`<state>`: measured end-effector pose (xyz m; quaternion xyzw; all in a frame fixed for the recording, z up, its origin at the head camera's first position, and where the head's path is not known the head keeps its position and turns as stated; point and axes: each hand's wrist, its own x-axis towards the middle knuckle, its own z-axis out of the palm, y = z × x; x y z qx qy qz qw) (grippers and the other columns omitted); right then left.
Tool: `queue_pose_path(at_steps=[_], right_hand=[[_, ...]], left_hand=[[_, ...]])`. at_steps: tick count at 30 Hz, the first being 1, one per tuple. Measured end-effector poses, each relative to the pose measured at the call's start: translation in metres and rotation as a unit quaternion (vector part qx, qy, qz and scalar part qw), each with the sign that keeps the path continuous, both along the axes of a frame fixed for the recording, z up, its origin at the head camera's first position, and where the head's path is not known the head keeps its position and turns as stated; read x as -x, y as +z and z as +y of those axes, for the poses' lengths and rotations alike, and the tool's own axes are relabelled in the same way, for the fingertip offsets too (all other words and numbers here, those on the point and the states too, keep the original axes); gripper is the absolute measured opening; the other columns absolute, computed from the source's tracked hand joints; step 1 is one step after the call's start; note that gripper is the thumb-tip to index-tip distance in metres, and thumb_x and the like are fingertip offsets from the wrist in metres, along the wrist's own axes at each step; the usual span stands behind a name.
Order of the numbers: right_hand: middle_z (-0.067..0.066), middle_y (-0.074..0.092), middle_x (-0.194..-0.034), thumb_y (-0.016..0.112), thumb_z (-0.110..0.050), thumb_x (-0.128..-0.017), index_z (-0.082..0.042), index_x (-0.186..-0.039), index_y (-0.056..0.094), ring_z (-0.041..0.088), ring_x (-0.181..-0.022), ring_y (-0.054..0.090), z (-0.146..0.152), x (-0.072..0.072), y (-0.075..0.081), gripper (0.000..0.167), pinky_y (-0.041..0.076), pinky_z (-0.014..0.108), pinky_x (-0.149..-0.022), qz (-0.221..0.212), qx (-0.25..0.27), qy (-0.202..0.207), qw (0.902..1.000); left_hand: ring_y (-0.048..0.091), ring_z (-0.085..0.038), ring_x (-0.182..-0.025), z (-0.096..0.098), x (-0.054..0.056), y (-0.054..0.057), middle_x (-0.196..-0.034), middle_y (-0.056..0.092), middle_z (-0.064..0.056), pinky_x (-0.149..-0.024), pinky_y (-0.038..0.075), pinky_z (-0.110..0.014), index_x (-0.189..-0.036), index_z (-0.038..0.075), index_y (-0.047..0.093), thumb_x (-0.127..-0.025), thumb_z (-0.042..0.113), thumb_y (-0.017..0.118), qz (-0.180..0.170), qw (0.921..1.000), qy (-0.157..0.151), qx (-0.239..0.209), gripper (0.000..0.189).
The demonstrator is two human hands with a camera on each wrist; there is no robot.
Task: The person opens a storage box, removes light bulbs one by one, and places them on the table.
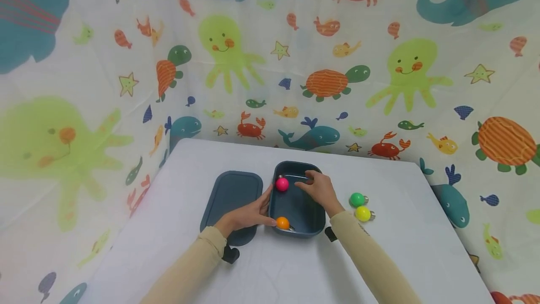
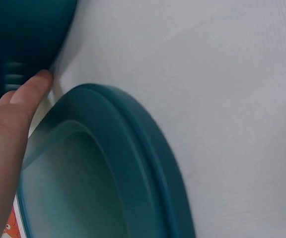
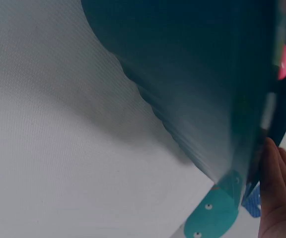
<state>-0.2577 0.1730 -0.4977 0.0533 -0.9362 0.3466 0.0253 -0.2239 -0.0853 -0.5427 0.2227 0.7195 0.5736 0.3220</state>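
Observation:
A dark blue box (image 1: 297,205) stands uncovered on the table. Inside it a pink bulb (image 1: 282,184) lies at the left wall, and an orange bulb (image 1: 282,223) sits in the near left corner. My left hand (image 1: 249,212) rests against the box's left side, fingers along the outer wall and thumb by the near corner. Over the far right part of the box is my right hand (image 1: 321,191), thumb and fingers apart, with no object visible between them. In the right wrist view its fingers (image 3: 272,173) are at the box's rim.
A dark blue lid (image 1: 236,191) lies flat left of the box, partly under my left hand. To the right of the box lie a green bulb (image 1: 356,199) and a yellow bulb (image 1: 363,213). A sea-animal curtain (image 1: 270,27) hangs behind the white table (image 1: 287,271).

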Motion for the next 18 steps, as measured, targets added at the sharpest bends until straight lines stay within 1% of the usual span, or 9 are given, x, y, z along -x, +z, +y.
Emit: queue_pose_path(at_steps=[4, 9, 12, 16, 18], right_hand=[[0.016, 0.069, -0.117, 0.077, -0.032, -0.086, 0.003, -0.124, 0.064, 0.028, -0.102, 0.068, -0.006, 0.003, -0.008, 0.054, 0.056, 0.04, -0.087, 0.012, -0.003, 0.026, 0.9996], [0.014, 0.07, -0.114, 0.077, -0.034, -0.085, 0.003, -0.121, 0.066, 0.025, -0.102, 0.068, -0.01, 0.004, -0.014, 0.053, 0.056, 0.038, -0.088, -0.014, -0.004, 0.051, 0.9986], [0.014, 0.071, -0.113, 0.077, -0.035, -0.084, 0.003, -0.121, 0.067, 0.025, -0.101, 0.068, -0.01, 0.007, -0.01, 0.054, 0.056, 0.037, -0.088, -0.016, -0.021, 0.058, 0.998], [0.014, 0.071, -0.112, 0.077, -0.036, -0.084, 0.002, -0.12, 0.067, 0.026, -0.101, 0.067, -0.011, 0.014, 0.002, 0.053, 0.055, 0.039, -0.089, 0.0, -0.029, 0.043, 0.9987], [0.014, 0.071, -0.112, 0.077, -0.037, -0.084, 0.003, -0.12, 0.067, 0.027, -0.101, 0.066, -0.011, 0.017, 0.007, 0.054, 0.055, 0.04, -0.09, -0.002, -0.032, 0.035, 0.9989]], left_hand=[[0.011, -0.021, -0.15, 0.0, -0.001, 0.0, -0.164, -0.008, 0.004, -0.119, 0.018, -0.043, -0.156, 0.033, -0.013, -0.09, 0.026, 0.073, 0.003, 1.0, 0.0, -0.001, 0.108], [0.011, -0.023, -0.15, 0.001, -0.003, -0.002, -0.164, -0.009, 0.004, -0.119, 0.017, -0.045, -0.155, 0.034, -0.014, -0.091, 0.025, 0.071, -0.001, 1.0, -0.004, 0.0, 0.107], [0.011, -0.023, -0.15, 0.001, -0.003, -0.002, -0.164, -0.009, 0.003, -0.118, 0.018, -0.045, -0.155, 0.033, -0.014, -0.091, 0.025, 0.071, 0.001, 1.0, -0.006, -0.001, 0.107], [0.013, -0.023, -0.149, 0.001, -0.001, -0.001, -0.164, -0.007, 0.002, -0.118, 0.019, -0.045, -0.156, 0.033, -0.013, -0.09, 0.026, 0.072, 0.008, 1.0, -0.001, 0.001, 0.108], [0.014, -0.024, -0.149, 0.002, 0.0, -0.001, -0.164, -0.007, 0.002, -0.118, 0.019, -0.045, -0.156, 0.033, -0.013, -0.09, 0.027, 0.073, 0.008, 1.0, -0.001, 0.004, 0.108]])
